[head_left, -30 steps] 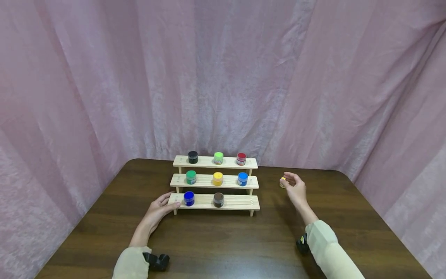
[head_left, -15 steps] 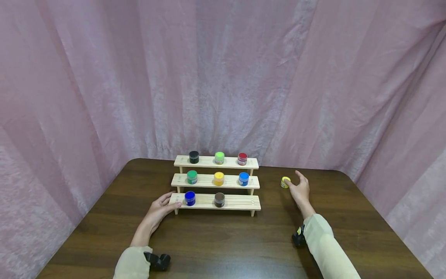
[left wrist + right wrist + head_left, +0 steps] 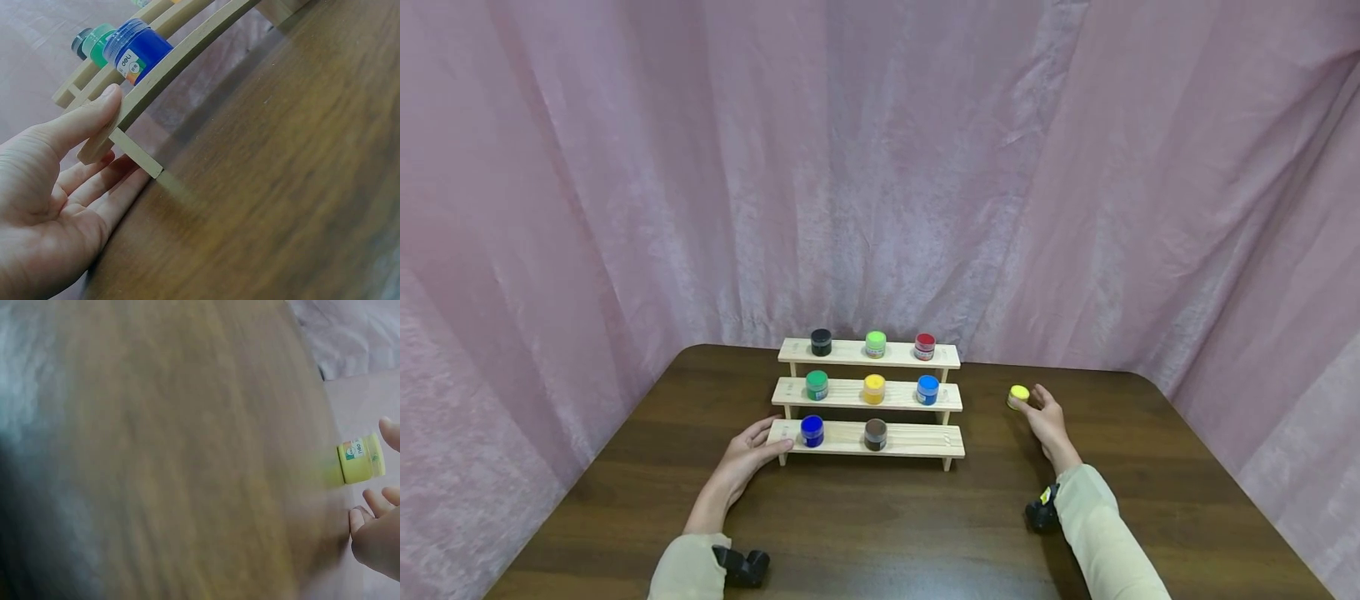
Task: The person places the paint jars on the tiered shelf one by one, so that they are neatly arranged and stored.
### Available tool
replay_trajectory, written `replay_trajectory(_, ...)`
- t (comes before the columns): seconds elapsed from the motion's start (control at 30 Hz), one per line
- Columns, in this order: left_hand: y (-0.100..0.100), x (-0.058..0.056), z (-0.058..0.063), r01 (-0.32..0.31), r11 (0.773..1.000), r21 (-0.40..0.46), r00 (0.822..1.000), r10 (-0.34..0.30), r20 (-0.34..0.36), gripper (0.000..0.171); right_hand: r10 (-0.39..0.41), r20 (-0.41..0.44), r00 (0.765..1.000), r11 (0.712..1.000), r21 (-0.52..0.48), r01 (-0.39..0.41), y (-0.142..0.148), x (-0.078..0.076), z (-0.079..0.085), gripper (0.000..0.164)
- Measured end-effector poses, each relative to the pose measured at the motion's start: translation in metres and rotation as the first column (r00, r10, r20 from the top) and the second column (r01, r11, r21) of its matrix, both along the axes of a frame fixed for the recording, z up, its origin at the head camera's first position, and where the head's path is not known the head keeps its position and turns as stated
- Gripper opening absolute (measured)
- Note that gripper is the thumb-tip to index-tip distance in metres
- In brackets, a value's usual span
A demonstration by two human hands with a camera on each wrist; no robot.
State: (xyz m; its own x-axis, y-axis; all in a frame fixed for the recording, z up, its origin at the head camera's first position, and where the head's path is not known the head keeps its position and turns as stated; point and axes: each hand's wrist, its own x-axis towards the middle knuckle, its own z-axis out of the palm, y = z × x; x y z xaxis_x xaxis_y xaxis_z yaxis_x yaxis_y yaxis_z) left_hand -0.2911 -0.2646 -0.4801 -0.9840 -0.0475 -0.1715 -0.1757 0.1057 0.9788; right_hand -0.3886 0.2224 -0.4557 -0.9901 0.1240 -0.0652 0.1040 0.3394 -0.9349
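Observation:
A three-tier wooden display rack (image 3: 917, 435) stands on the table, bearing several small paint jars. My left hand (image 3: 743, 460) grips the left end of its lowest shelf, thumb on top and the other fingers below, as the left wrist view shows. Closest to that thumb is a dark blue paint jar (image 3: 142, 53). Off to the right of the rack, a yellow paint jar (image 3: 1018, 396) stands upright on the wood. My right hand (image 3: 1047, 423) is just beside it, thumb and fingers spread; the right wrist view shows a gap between them and the jar (image 3: 359, 460).
A brown paint jar (image 3: 876, 434) shares the bottom shelf, whose right end is bare. Green (image 3: 817, 384), orange-yellow (image 3: 874, 388) and blue (image 3: 927, 389) jars line the middle one; black, light green and red jars the top. A pink curtain (image 3: 880, 167) hangs behind the table (image 3: 880, 517).
One second ago my right fingers covered most of the yellow jar. They have since moved off it to the right, then come lower beside it. My left hand keeps its grip.

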Motion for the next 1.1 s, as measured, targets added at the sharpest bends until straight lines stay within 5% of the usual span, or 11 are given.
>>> replay_trajectory(0.8, 0.0013, 0.0015, -0.0033, -0.010, 1.000, 0.014, 1.000, 0.010, -0.016, 0.075, 0.018, 0.049, 0.999, 0.999, 0.035, -0.020, 0.0041, -0.0004, -0.0077, 0.068)
replay_trajectory(1.1, 0.0008, 0.0006, -0.0034, -0.015, 1.000, 0.023, 0.999, 0.015, -0.029, 0.073, -0.008, -0.015, 1.000, 0.995, 0.095, 0.009, 0.0023, -0.0048, -0.0093, 0.059)
